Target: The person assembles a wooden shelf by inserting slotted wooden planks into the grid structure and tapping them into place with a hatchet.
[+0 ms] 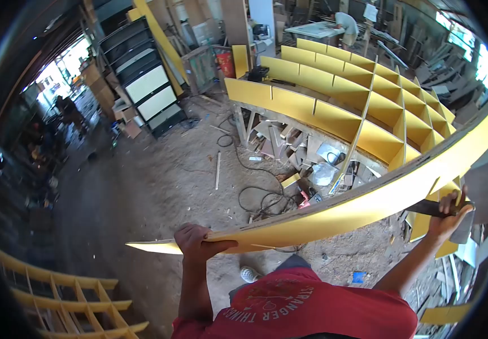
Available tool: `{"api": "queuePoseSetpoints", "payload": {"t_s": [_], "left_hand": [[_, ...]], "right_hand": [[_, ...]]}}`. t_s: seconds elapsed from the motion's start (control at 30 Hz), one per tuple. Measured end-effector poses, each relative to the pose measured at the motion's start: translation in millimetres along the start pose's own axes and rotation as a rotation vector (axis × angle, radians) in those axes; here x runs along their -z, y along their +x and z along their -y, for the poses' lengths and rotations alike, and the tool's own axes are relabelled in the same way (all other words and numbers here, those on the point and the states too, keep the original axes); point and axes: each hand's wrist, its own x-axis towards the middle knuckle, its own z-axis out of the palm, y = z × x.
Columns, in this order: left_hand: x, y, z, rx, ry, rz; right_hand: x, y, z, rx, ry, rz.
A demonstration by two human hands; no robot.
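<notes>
A long, curved yellow plank [334,217] with a rough brown edge stretches across in front of me, from low on the left to high on the right. My left hand [196,242] is closed around it near its tapered left end, thumb along the lower face. Under the plank's right part, my right hand [450,217] grips a dark, flat, bar-like tool [429,208]; its exact kind is unclear. Beyond the plank stands a yellow lattice frame [362,116] of slotted, interlocked boards.
Wood offcuts [289,141] lie beneath the lattice. A black cable [264,198] coils on the dirt floor. Another yellow frame [66,296] sits at lower left. A dark shelf unit [145,79] leans at the back. A person [347,28] bends over a far table [314,30].
</notes>
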Motion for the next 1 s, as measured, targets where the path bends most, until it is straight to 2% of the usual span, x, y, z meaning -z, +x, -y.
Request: {"api": "queuePoseSetpoints", "payload": {"t_s": [0.1, 0.17, 0.27, 0.37, 0.43, 0.47, 0.53, 0.63, 0.67, 0.77, 0.83, 0.9, 1.0], "left_hand": [[-2.3, 14.7, 73.9, -0.02, -0.022, 0.05], [-12.8, 27.1, 117.2, -0.036, -0.03, 0.09], [-36.5, 47.9, 181.8, -0.087, -0.035, 0.159], [-71.1, 60.3, 239.6, -0.14, -0.083, 0.18], [-94.9, 77.7, 273.1, -0.18, -0.103, 0.212], [-107.1, 89.1, 287.1, -0.204, -0.125, 0.212], [-127.5, 105.1, 309.7, -0.239, -0.172, 0.223], [-160.8, 136.5, 346.9, -0.28, -0.255, 0.193], [-171.0, 146.8, 360.3, -0.288, -0.276, 0.212], [-200.3, 182.0, 398.8, -0.323, -0.32, 0.231], [-215.0, 203.3, 424.1, -0.372, -0.331, 0.239], [-233.0, 217.5, 451.4, -0.408, -0.421, 0.287], [-262.9, 261.4, 487.6, -0.491, -0.49, 0.308]], "right_hand": [[-65.8, -12.4, 22.8, 0.08, -0.2, -0.082], [-81.1, -17.5, 29.3, 0.121, -0.535, -0.041], [-192.7, -37.9, 23.5, 0.327, -1.233, -0.118], [-230.6, -25.9, 0.8, 0.769, -1.646, 0.051], [-256.1, -25.4, -27.7, 0.73, -1.736, 0.094], [-274.3, -29.8, -44.9, 0.543, -1.688, 0.067], [-305.8, -27.2, -79.3, 0.395, -1.731, 0.112], [-327.0, -21.8, -129.2, 0.326, -1.754, 0.253], [-299.6, -25.3, -135.0, 0.088, -1.723, 0.167], [-349.6, -42.4, -141.1, -0.05, -1.713, 0.17], [-335.0, -59.3, -148.7, -0.2, -1.591, 0.02], [-334.7, -101.7, -154.9, -0.263, -1.575, -0.067], [-375.5, -135.1, -162.1, -0.219, -1.774, -0.056]]}}
